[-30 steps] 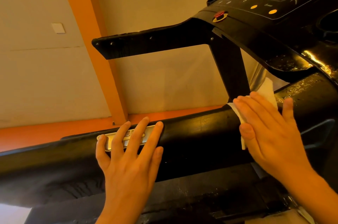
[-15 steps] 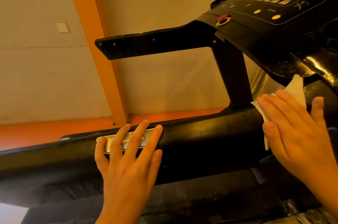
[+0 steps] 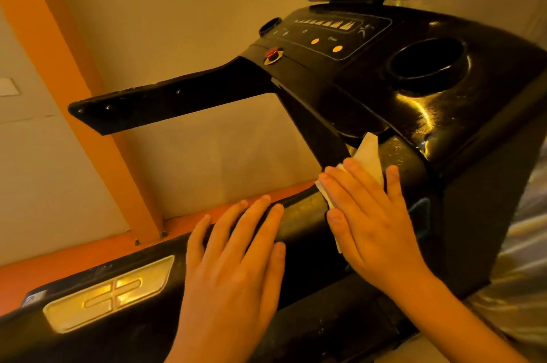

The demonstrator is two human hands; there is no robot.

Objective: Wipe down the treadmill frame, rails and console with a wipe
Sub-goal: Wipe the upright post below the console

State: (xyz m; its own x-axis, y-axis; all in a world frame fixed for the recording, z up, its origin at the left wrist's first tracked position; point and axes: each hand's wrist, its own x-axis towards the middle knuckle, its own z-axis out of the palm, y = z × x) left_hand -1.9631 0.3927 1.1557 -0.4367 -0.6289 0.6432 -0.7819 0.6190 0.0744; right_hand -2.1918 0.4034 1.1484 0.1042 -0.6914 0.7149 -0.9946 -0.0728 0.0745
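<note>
In the head view, right of centre, the right hand (image 3: 373, 220) lies flat with straight fingers and presses the white wipe (image 3: 368, 155) onto the black rail (image 3: 302, 214) just below the console (image 3: 340, 37), probably to spread pressure across the palm; nothing is clenched. At lower centre the left hand (image 3: 236, 259) rests flat on the same rail, apparently as a brace, holding nothing. The console shows small symbols beside a red button (image 3: 273, 54); no words are legible.
</note>
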